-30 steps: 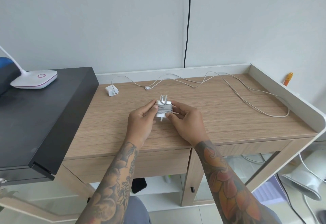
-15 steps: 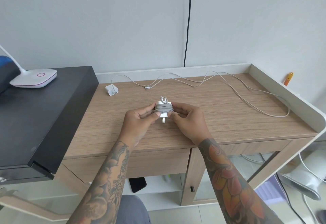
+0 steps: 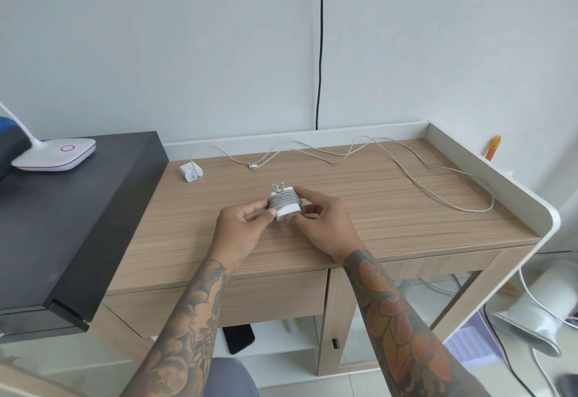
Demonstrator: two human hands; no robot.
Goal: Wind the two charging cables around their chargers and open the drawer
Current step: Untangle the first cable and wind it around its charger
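Both hands are held close together above the middle of the light wood-grain tabletop (image 3: 391, 218), grasping one object between them. A small white block-shaped charger wrapped in grey cable (image 3: 285, 203) is pinched from its left side by the left hand (image 3: 240, 227) and from its right side by the curled fingers and thumb of the right hand (image 3: 322, 224). The cable is seen coiled tightly across the block's middle, with a short loop of cable end standing up at the far edge. The winding of this first charger is judged to be finished or nearly so.

A second small white cube-shaped charger (image 3: 190, 172) is lying on the tabletop beyond the hands and to their left, near the back left corner, well apart from them. The left hand is nearer to it. Its long pale loose cable (image 3: 416, 174) is trailed from the cube rightward along the back of the tabletop in slack waves, then curved round toward the right edge, so its long run lies across the far side from left to right. This second cable is not yet wound.

A closed wooden drawer front (image 3: 266, 298) is set under the tabletop's near edge, below the left forearm.
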